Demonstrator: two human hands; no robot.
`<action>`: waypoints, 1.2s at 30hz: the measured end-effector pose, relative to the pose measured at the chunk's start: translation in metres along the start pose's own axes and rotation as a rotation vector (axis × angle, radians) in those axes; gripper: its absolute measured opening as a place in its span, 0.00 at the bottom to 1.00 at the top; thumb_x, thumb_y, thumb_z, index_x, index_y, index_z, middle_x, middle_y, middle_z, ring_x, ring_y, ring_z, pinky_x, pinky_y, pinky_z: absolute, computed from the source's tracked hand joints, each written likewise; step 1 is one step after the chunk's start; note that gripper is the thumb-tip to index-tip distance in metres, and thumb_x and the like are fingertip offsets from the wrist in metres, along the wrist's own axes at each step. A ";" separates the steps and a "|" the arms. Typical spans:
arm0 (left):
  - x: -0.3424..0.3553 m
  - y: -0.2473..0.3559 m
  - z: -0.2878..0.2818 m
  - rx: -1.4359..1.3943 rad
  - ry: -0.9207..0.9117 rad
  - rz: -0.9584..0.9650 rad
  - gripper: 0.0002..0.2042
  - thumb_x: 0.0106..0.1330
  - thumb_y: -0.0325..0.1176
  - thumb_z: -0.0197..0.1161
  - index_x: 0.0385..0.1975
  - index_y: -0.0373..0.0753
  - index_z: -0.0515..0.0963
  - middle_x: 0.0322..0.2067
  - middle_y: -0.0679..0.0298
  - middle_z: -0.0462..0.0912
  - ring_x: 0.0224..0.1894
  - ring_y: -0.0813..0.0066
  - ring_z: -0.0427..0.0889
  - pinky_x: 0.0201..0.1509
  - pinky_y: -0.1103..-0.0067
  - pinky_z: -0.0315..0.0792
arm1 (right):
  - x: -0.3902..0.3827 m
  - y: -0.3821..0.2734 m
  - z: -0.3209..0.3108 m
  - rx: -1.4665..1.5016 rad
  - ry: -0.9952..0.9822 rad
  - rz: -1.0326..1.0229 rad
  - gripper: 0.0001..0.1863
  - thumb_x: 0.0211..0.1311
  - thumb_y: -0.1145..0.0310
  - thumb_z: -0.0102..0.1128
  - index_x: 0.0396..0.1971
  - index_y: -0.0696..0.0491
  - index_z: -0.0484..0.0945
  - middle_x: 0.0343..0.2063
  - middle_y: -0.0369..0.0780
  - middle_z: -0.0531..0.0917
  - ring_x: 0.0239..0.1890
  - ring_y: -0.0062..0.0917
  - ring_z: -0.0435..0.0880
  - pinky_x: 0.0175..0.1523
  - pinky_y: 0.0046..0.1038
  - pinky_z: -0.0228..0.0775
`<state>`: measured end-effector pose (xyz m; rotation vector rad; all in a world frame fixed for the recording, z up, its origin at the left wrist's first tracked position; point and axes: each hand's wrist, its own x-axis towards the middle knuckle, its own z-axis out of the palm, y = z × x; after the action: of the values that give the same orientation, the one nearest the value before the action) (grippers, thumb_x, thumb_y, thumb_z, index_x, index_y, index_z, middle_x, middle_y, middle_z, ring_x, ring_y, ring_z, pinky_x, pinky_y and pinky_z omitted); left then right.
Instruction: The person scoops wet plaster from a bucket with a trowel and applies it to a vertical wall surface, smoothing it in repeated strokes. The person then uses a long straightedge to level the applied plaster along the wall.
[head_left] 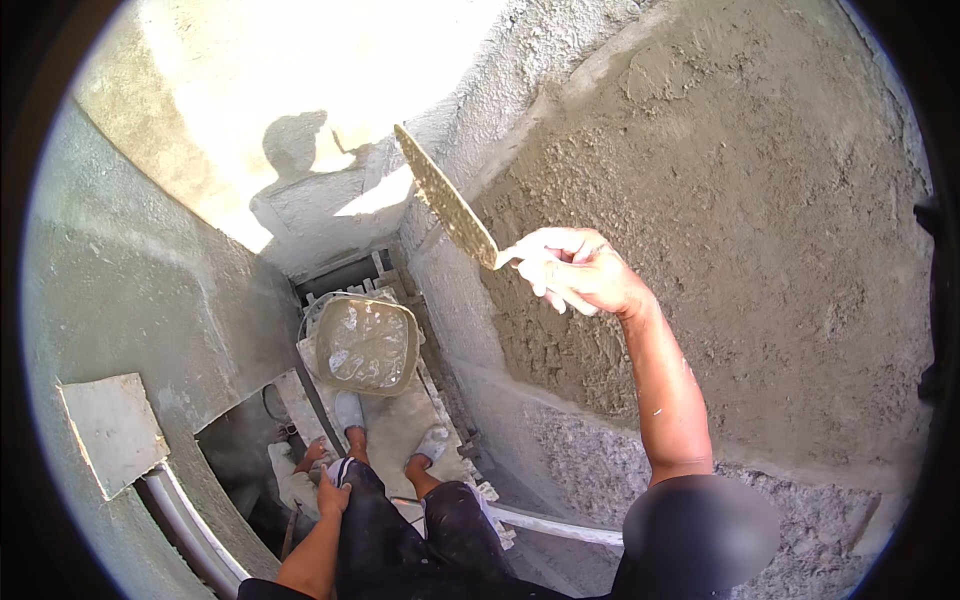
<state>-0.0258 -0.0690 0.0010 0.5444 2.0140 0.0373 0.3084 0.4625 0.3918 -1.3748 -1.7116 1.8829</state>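
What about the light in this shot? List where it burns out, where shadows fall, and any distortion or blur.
Head view: sunlight burns out the far wall at upper left; a person's shadow falls there below the glare. The plastered wall on the right is evenly lit. The right hand and its trowel are sharp. Fisheye bends the pipe near the dark rim; a blurred patch sits lower right.

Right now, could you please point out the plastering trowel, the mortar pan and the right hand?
plastering trowel (445,197), head view, middle of its blade
mortar pan (366,345), head view, wet mortar inside
right hand (580,272), head view, back of hand

No pkgs, labels, signs, screens.
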 end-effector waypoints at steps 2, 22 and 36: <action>-0.002 -0.014 -0.006 -0.009 0.010 0.008 0.48 0.56 0.34 0.74 0.77 0.41 0.52 0.65 0.42 0.72 0.67 0.47 0.74 0.70 0.65 0.68 | 0.006 -0.011 -0.016 0.210 0.015 0.074 0.13 0.69 0.63 0.66 0.45 0.56 0.84 0.24 0.32 0.82 0.19 0.14 0.75 0.23 0.21 0.70; -0.011 0.037 0.034 0.520 -0.266 0.030 0.56 0.48 0.43 0.79 0.77 0.44 0.50 0.71 0.55 0.64 0.71 0.49 0.64 0.74 0.60 0.62 | 0.117 0.474 0.298 -0.857 -0.032 0.586 0.25 0.66 0.54 0.64 0.52 0.60 0.77 0.45 0.54 0.86 0.49 0.52 0.86 0.56 0.47 0.78; 0.022 0.031 0.028 0.403 -0.229 0.028 0.52 0.51 0.44 0.75 0.76 0.40 0.53 0.69 0.55 0.65 0.71 0.49 0.63 0.74 0.59 0.60 | 0.317 0.637 0.462 -0.718 0.279 0.629 0.19 0.67 0.62 0.60 0.53 0.55 0.79 0.40 0.49 0.87 0.44 0.42 0.89 0.48 0.40 0.82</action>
<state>0.0003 -0.0381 -0.0230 0.7922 1.7940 -0.4044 0.0440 0.2149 -0.3747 -2.5471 -2.0476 1.2017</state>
